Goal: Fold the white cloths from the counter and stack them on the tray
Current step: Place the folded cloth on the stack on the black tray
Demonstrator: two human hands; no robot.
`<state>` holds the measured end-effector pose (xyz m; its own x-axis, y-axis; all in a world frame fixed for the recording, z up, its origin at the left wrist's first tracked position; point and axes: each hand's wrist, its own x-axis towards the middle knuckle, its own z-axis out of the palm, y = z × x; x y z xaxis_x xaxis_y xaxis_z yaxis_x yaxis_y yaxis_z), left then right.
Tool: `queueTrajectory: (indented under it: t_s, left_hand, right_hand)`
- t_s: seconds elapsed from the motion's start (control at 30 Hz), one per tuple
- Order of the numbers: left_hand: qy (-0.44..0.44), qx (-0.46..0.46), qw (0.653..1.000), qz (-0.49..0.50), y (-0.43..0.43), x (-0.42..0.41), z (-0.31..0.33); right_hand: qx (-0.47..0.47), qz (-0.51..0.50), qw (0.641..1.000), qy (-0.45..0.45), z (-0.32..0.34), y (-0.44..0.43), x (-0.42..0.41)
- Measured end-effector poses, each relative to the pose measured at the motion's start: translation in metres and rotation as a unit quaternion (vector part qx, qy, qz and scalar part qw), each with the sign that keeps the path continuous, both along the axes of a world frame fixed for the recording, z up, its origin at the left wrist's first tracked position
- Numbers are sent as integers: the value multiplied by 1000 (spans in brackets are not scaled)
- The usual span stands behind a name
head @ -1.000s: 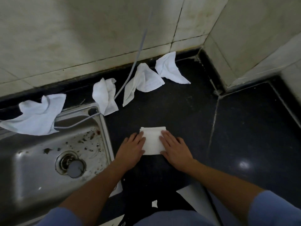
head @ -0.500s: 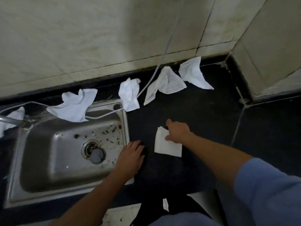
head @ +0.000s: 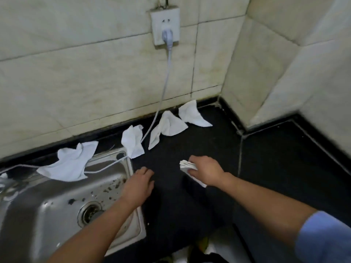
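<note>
My right hand [head: 206, 170] grips a folded white cloth [head: 185, 165], lifted slightly off the black counter [head: 275, 168]; only its left edge and a lower corner show. My left hand [head: 139, 184] rests flat and holds nothing at the sink's right rim. Several crumpled white cloths lie along the back wall: one [head: 70, 162] over the sink's back edge, one [head: 133, 142] at the sink corner, one [head: 167, 126] right of the cable, one [head: 191, 114] near the corner. No tray is in view.
A steel sink [head: 62, 205] with dark debris and a drain fills the lower left. A grey cable [head: 163, 88] runs from a wall socket [head: 165, 25] down across the sink's back edge. Tiled walls close the back and right.
My right hand has gathered the folded cloth from flat on the counter into its grip. My left hand left the cloth and moved to the sink rim. The view tilted up.
</note>
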<state>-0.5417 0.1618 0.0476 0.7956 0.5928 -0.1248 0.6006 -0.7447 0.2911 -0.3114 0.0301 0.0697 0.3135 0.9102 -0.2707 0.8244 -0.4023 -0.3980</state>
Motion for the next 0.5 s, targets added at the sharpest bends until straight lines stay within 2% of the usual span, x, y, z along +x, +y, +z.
queueTrajectory:
  t_s: [0.2, 0.37, 0.5]
  left_hand:
    - [-29, 24, 989, -144, -16, 33, 25]
    - [-36, 6, 961, -275, -75, 62, 39]
    - [-43, 7, 923, -383, -152, 91, 53]
  right_hand:
    - [27, -116, 985, -127, 26, -97, -17]
    - [11, -251, 957, -146, 44, -207, -57]
    - [-11, -349, 921, -174, 58, -302, -92]
